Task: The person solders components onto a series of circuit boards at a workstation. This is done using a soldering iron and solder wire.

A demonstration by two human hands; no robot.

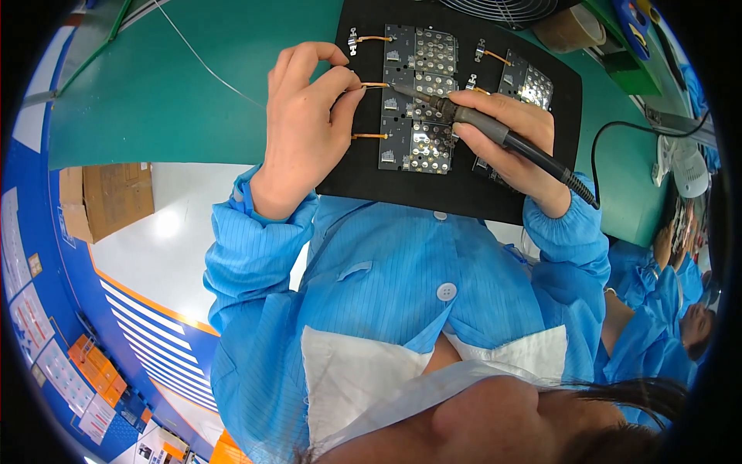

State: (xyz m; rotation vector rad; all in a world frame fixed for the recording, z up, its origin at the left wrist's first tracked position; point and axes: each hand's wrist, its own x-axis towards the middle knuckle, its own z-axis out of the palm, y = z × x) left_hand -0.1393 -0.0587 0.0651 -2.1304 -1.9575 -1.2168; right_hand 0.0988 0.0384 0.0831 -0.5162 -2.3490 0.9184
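My right hand [522, 131] is closed round a soldering iron [502, 133]. Its tip touches or nearly touches the inner end of an orange ribbon strip [375, 84] on the middle dark circuit board [397, 104]. Thumb and finger of my left hand [309, 116] pinch together at the strip's outer end. A thin pale wire [209, 69] runs from the upper left toward that hand; whether the fingers also hold it I cannot tell. Another strip [369, 137] leaves the board below, partly behind my left hand. Above, a strip [376, 38] joins a small silvery connector [353, 41].
The boards lie on a black mat [355, 182] over a green tabletop [193, 124]. More boards [527, 81] lie to the right, partly under my right hand. A fan [502, 8], a tape roll [570, 29] and a green bin [630, 54] stand behind. The iron's cord [593, 155] loops right. A person in blue sits at right.
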